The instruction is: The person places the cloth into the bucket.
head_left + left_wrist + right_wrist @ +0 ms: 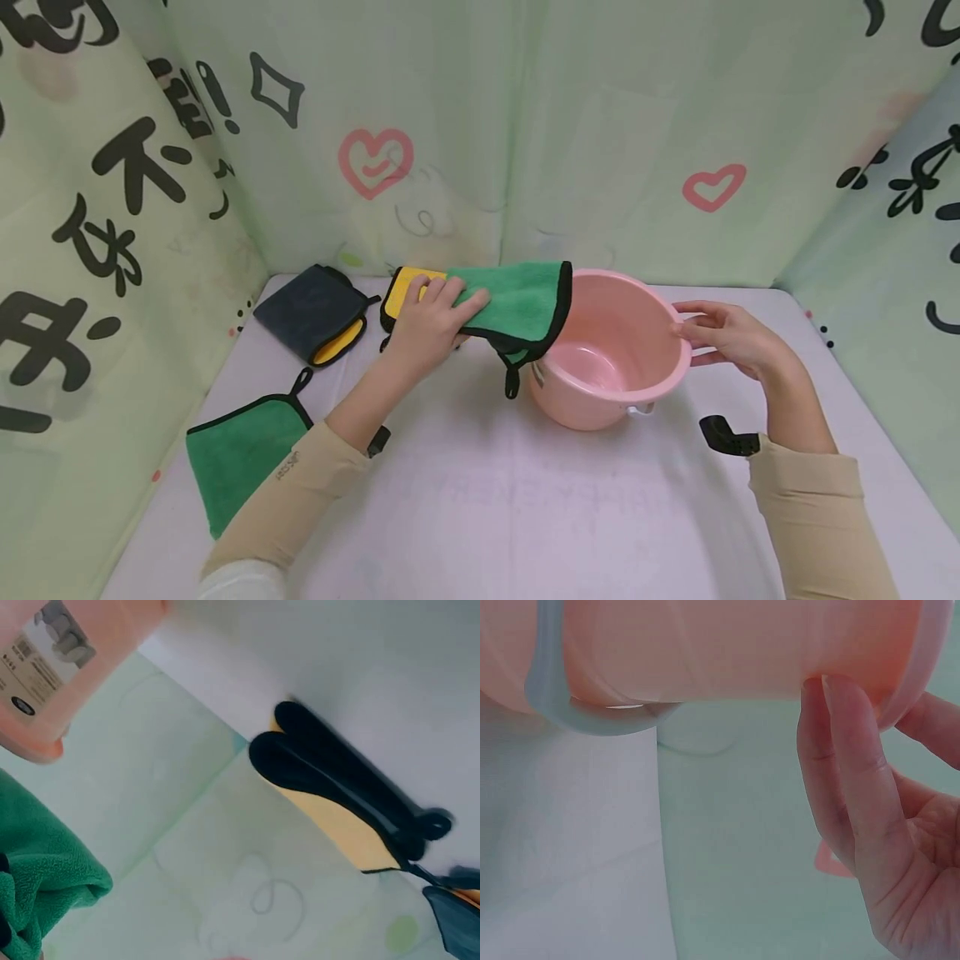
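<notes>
1. Gripping the folded green cloth (517, 300) by its near left end, the left hand (433, 321) has its fingers bent over the top; its thumb is hidden. The cloth is held out above the table (525, 500), its far end overlapping the left rim of the pink bucket (576, 407) in the head view; whether they touch, one cannot tell.
2. The right hand (723, 333) pinches the bucket's right rim, thumb at the edge, fingertips against the outer wall.
3. The cloth should prove light, soft and floppy, neither slippery nor fragile; a hold near the middle of the fold would probably droop less than one at an end.
4. The bucket looks like thin, smooth plastic, likely light and fairly stiff; the rim is a sound place to hold it.
5. The green cloth is plush, bound in black, with a black loop hanging below. The bucket carries a pale handle (550, 660) and a printed label (49, 664).
6. On the table's left side lie a yellow-faced cloth (400, 296), a dark folded cloth (303, 312) and a second green cloth (247, 450).
</notes>
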Action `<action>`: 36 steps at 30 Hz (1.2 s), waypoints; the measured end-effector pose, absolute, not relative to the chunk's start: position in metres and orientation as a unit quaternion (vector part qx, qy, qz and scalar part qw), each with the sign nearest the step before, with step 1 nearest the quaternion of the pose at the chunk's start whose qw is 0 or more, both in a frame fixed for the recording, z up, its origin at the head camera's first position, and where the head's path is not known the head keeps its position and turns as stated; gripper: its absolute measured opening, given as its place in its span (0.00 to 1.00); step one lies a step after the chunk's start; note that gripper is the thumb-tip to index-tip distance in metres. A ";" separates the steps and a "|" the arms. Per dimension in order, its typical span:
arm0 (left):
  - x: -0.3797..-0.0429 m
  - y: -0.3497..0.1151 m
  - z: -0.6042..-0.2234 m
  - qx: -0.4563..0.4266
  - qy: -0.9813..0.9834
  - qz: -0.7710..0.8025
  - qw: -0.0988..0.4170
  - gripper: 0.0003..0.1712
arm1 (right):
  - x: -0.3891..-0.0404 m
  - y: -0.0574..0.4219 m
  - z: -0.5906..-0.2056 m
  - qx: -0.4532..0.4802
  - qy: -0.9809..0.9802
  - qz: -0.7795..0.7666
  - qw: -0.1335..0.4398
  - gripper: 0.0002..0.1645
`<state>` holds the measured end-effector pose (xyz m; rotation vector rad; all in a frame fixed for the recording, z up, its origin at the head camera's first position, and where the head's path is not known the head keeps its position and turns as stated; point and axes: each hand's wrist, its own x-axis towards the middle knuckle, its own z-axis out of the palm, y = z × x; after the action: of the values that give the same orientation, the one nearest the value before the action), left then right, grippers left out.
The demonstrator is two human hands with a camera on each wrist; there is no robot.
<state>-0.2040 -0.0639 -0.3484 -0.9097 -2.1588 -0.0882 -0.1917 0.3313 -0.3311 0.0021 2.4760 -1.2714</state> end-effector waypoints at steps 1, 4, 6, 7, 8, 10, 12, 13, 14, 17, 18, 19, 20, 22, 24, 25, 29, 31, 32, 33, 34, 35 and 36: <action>-0.204 -0.060 -0.348 -0.361 -0.847 -0.034 0.388 0.27 | -0.192 0.331 -0.331 0.001 0.875 -0.451 0.178 0.42; -0.206 -0.048 -0.347 -0.368 -0.845 -0.025 0.388 0.24 | -0.191 0.331 -0.330 -0.001 0.874 -0.451 0.179 0.42; -0.208 -0.040 -0.346 -0.373 -0.843 -0.016 0.387 0.24 | -0.191 0.331 -0.329 0.000 0.875 -0.450 0.178 0.42; -0.208 -0.037 -0.345 -0.376 -0.842 -0.012 0.388 0.24 | -0.191 0.331 -0.330 0.000 0.875 -0.451 0.178 0.42; -0.208 -0.033 -0.344 -0.378 -0.841 -0.007 0.386 0.24 | -0.191 0.331 -0.330 -0.001 0.876 -0.449 0.178 0.42; -0.209 -0.026 -0.343 -0.383 -0.840 0.001 0.384 0.24 | -0.191 0.331 -0.330 0.001 0.877 -0.447 0.178 0.43; -0.211 -0.019 -0.342 -0.389 -0.840 0.002 0.379 0.24 | -0.192 0.331 -0.331 -0.001 0.878 -0.446 0.177 0.42; -0.211 -0.015 -0.342 -0.392 -0.839 0.000 0.376 0.24 | -0.192 0.331 -0.332 -0.001 0.878 -0.445 0.178 0.42; -0.212 -0.012 -0.342 -0.396 -0.839 -0.002 0.373 0.24 | -0.191 0.331 -0.332 -0.001 0.878 -0.444 0.177 0.42; -0.214 -0.001 -0.342 -0.406 -0.834 0.001 0.373 0.21 | -0.191 0.331 -0.332 -0.001 0.879 -0.443 0.177 0.42; -0.214 0.002 -0.342 -0.409 -0.833 0.004 0.373 0.20 | -0.190 0.331 -0.332 -0.002 0.879 -0.442 0.177 0.42; -0.215 0.005 -0.342 -0.412 -0.831 0.007 0.373 0.19 | -0.190 0.331 -0.332 -0.002 0.879 -0.442 0.177 0.42; -0.215 0.008 -0.342 -0.415 -0.831 0.011 0.371 0.18 | -0.190 0.331 -0.332 -0.003 0.879 -0.442 0.177 0.42; -0.216 0.014 -0.341 -0.421 -0.829 0.021 0.367 0.16 | -0.191 0.331 -0.332 -0.003 0.879 -0.442 0.178 0.42; -0.216 0.019 -0.340 -0.428 -0.830 0.028 0.357 0.15 | -0.191 0.331 -0.331 -0.003 0.879 -0.442 0.180 0.42; -0.216 0.021 -0.340 -0.431 -0.830 0.030 0.352 0.15 | -0.191 0.331 -0.331 -0.004 0.878 -0.442 0.181 0.42; -0.216 0.029 -0.339 -0.439 -0.831 0.040 0.339 0.15 | -0.191 0.331 -0.331 -0.002 0.879 -0.440 0.182 0.42; -0.216 0.032 -0.339 -0.444 -0.832 0.044 0.331 0.14 | -0.191 0.332 -0.332 -0.002 0.879 -0.442 0.181 0.42; -0.217 0.034 -0.339 -0.447 -0.832 0.047 0.324 0.15 | -0.191 0.332 -0.332 -0.002 0.878 -0.443 0.181 0.42; -0.217 0.036 -0.340 -0.450 -0.833 0.050 0.317 0.15 | -0.191 0.332 -0.332 -0.001 0.877 -0.445 0.180 0.42; -0.216 0.038 -0.340 -0.453 -0.835 0.053 0.306 0.16 | -0.191 0.332 -0.332 -0.001 0.876 -0.447 0.180 0.42; -0.216 0.039 -0.340 -0.456 -0.837 0.056 0.296 0.16 | -0.191 0.333 -0.332 -0.001 0.875 -0.449 0.179 0.41; -0.216 0.041 -0.340 -0.459 -0.840 0.061 0.285 0.16 | -0.191 0.333 -0.332 -0.001 0.875 -0.451 0.179 0.41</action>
<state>-0.2162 0.0407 -0.3397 -1.2268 -2.2454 0.1626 -0.1913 0.3330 -0.3321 -0.0033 2.4723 -1.2741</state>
